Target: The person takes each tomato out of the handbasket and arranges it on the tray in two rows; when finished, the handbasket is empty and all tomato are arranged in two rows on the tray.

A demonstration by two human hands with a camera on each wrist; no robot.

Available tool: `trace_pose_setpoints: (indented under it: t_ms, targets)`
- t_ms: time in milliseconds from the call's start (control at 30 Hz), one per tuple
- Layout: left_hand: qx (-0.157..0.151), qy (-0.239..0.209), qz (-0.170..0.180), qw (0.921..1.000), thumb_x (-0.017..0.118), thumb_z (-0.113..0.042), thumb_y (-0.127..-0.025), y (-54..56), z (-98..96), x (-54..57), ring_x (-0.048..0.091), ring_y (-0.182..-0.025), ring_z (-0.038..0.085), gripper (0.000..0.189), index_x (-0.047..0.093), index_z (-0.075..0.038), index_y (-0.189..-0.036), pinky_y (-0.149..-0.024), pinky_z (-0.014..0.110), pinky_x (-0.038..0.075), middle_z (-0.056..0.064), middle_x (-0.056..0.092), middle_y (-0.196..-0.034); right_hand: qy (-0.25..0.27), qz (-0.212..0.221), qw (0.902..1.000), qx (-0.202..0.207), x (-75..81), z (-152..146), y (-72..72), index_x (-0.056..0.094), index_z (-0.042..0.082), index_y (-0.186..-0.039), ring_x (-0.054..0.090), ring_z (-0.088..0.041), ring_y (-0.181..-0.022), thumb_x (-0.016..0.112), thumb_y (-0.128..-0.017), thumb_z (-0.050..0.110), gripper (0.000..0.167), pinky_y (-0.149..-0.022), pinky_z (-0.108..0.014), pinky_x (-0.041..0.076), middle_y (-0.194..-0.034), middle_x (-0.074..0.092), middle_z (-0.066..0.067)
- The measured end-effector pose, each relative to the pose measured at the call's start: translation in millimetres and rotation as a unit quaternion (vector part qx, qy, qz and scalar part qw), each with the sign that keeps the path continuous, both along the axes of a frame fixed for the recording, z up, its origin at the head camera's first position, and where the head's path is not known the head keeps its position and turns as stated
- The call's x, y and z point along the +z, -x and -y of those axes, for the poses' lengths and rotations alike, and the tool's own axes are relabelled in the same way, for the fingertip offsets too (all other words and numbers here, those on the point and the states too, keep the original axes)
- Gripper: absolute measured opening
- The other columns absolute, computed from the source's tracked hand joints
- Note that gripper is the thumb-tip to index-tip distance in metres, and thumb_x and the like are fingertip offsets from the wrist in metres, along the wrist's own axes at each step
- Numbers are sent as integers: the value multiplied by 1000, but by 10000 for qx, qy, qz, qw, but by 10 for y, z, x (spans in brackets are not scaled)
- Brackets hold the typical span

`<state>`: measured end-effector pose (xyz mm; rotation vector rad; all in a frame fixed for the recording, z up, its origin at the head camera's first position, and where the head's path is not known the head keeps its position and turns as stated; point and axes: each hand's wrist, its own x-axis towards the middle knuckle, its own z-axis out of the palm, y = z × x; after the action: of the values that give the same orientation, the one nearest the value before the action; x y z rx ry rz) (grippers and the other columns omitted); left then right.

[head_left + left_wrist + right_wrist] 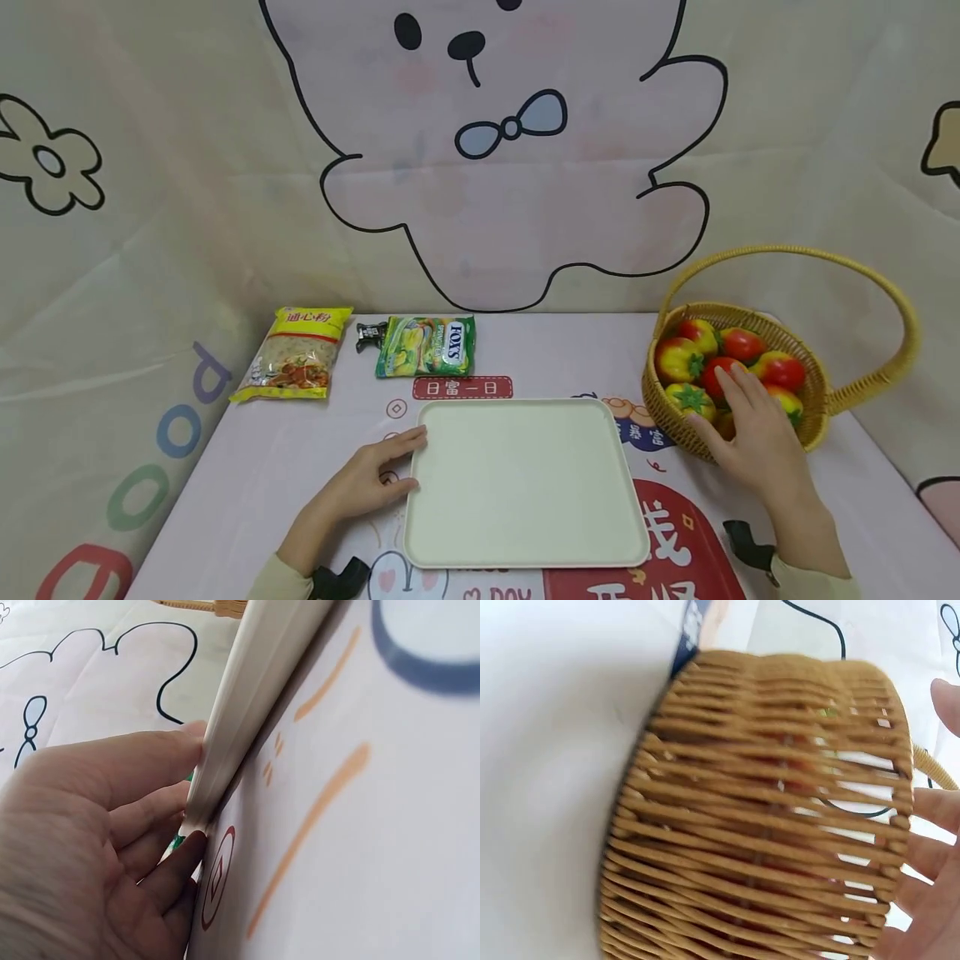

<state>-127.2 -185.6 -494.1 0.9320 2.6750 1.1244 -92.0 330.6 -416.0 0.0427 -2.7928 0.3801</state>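
A cream rectangular tray [525, 483] lies flat on the table. My left hand [367, 479] touches its left edge with fingers and thumb fairly straight; the left wrist view shows the thumb and fingertips against the tray's side wall [244, 705]. At the right, a wicker basket [817, 408] with a tall handle holds several red-and-yellow tomatoes [678, 360] with green tops. My right hand [761, 446] reaches over the basket's near rim, its fingers spread on or just above the tomatoes. In the right wrist view the woven basket side [757, 825] hides most of the tomatoes, and fingers [930, 855] show beyond the rim.
At the back left lies a yellow-topped bag of pasta [296, 354]. Beside it are a small black wrapped piece [371, 335] and a green FOX'S candy bag [426, 346]. A printed cloth backdrop [510, 208] stands behind the table.
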Motion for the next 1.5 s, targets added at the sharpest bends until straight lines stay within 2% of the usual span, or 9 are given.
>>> trace_pose_setpoints:
  t_ms: [167,433,800,1033,1267,1500]
  targets:
    - [32,-50,57,10000,71,-35,-83,0,-7,-27,43,-134,26,59,53,-15,-136,-108,47,37,-2,45,-146,-6,293,9996,26,144,-109,122,20,6,-151,16,-48,-140,59,-89,45,83,-102,-75,19,-153,20,-25]
    - [97,-53,76,9999,71,-35,-84,32,-16,-40,44,-134,24,58,54,-16,-136,-108,46,38,-3,46,-146,-25,498,9986,190,368,-343,341,20,0,-149,21,-52,-135,58,-90,45,83,-102,-74,21,-149,23,-32]
    - [80,-36,169,9998,71,-37,-84,50,-15,23,43,-135,24,60,53,-16,-136,-109,46,37,-2,46,-146,468,1153,9912,451,532,-699,701,16,-4,-149,23,-58,-129,55,-93,44,83,-98,-76,21,-144,24,-38]
    - [86,-60,199,9997,70,-38,-84,61,-6,1,42,-135,24,60,52,-16,-137,-109,47,37,-2,46,-146,929,1702,9800,455,586,-837,860,9,-9,-148,19,-61,-128,51,-94,45,87,-99,-76,19,-143,20,-43]
    - [146,-8,50,9999,70,-39,-84,74,13,-26,43,-134,25,59,53,-18,-137,-108,48,38,-3,46,-145,761,2306,9695,328,664,-961,1007,5,-13,-146,22,-63,-123,46,-95,50,91,-95,-77,24,-140,20,-45]
    - [103,-25,178,9998,70,-39,-84,80,9,-6,42,-135,24,60,52,-17,-137,-109,47,37,-3,45,-146,882,2712,9581,263,642,-1101,1161,4,-17,-143,23,-63,-122,42,-96,52,92,-97,-74,25,-138,20,-48]
